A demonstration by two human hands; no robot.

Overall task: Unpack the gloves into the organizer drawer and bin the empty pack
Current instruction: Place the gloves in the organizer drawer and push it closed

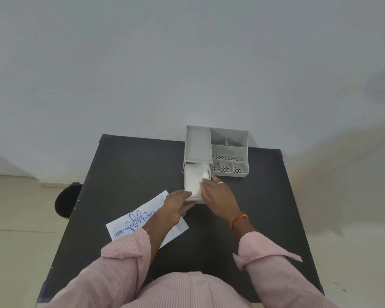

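A grey organizer stands at the table's far edge, its drawer pulled out toward me. A wad of thin white gloves fills the drawer. My left hand rests at the drawer's front left corner, fingers on its rim. My right hand lies flat with fingers spread on the gloves and the drawer's right side. The flat white glove pack with blue print lies on the table under my left forearm.
The black table has raised corners. A black round bin stands on the floor off the table's left edge. A plain wall rises just behind the organizer.
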